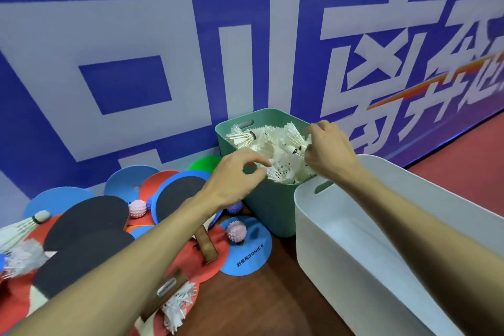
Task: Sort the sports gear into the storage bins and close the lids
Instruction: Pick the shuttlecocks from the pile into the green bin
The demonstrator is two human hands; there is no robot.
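Setting: blue banner (136,35) with large white characters behind; brown floor (259,303) below it.

White bin (308,226): large, near right, nothing visible inside. No lid in view for either bin.

Green bin (272,213): stands against the banner, touching the white bin's far corner. It is heaped to the rim with white shuttlecocks (275,150).

Unsorted pile, left of the green bin, on the floor: black-faced paddles (90,215) lying over blue, red and green flat discs (253,262). Pink spiky balls (236,231) sit among them. A loose shuttlecock (19,229) lies at the far left edge. Another feathered one (177,305) lies by a paddle handle at the bottom.

Left hand (237,174): over the bin's near rim. Its fingers (260,162) are curled, tips at the feathers of a shuttlecock on the heap's near edge. Cannot tell whether they pinch it or only touch.

Right hand (330,150): over the bin's right side. Its fingers (309,144) curl down into the heap beside a black-banded cork. Tips are hidden in feathers, so I cannot tell if they grip.

Step in hand (judgement): shuttlecocks into the green bin, both hands settling the heap. Early to mid task.

Next move (judgement): collect the loose shuttlecocks on the left. The heap looks high, so it likely needs pressing down before any lid seats. Light touch needed, since feathers may crush.
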